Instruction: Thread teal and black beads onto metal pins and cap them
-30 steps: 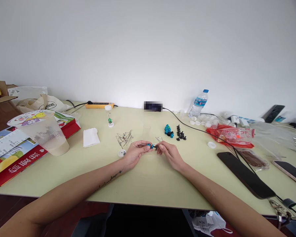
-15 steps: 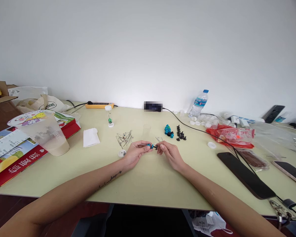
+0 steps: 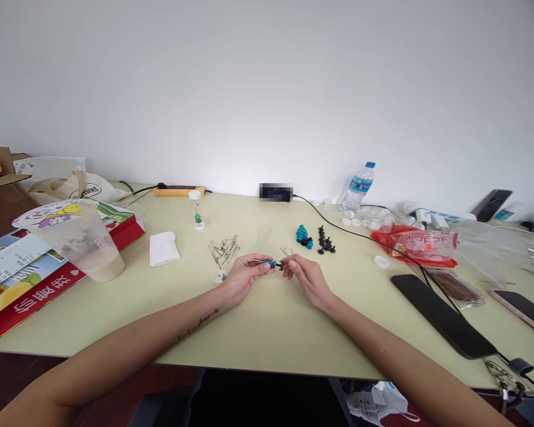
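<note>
The left hand (image 3: 248,275) partly hides a small blue-and-black part (image 3: 273,264); the left edge crops a brown cardboard box (image 3: 2,212).

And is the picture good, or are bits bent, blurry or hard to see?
Head view: the wall is brightest low in the middle; head view: the cup leans outward, probably lens stretch; head view: pixel blocks cover the small screen, the clear tube nearly blends into the table, and the blue piece in the left hand is too tiny for detail.

held piece (image 3: 267,263) blue and black; cluster (image 3: 302,233) blue with some green; pegs (image 3: 324,241) black; tabletop (image 3: 258,338) pale yellow-green; power strip (image 3: 178,191) orange-yellow
</note>
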